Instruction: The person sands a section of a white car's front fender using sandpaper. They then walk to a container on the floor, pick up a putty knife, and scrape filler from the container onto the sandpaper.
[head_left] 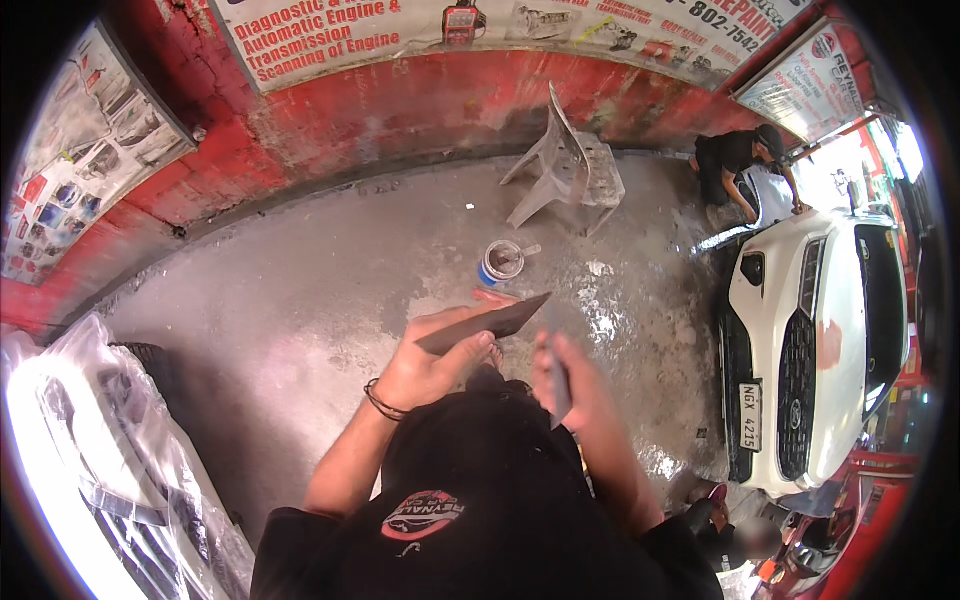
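Observation:
My left hand (435, 355), with a dark cord around its wrist, grips a stiff, dark brown-grey flat piece (485, 326) that looks like sandpaper. Its thumb presses on the near side, and a pointed end sticks out to the right. Just right of it, my right hand (580, 385) is smeared by motion. Between its fingers is a narrow grey strip (559, 388), too blurred to name. The two hands are apart, held in front of my black shirt (480, 470). On the floor beyond them stands a small blue-and-white tub (502, 262) with something brownish inside.
A dirty plastic chair (570, 170) stands near the red wall (330, 110). On the right is a white car (810, 350), with a person (745, 170) crouching at its far corner. Another person (745, 535) is low right. Plastic-wrapped car parts (130, 450) lie left.

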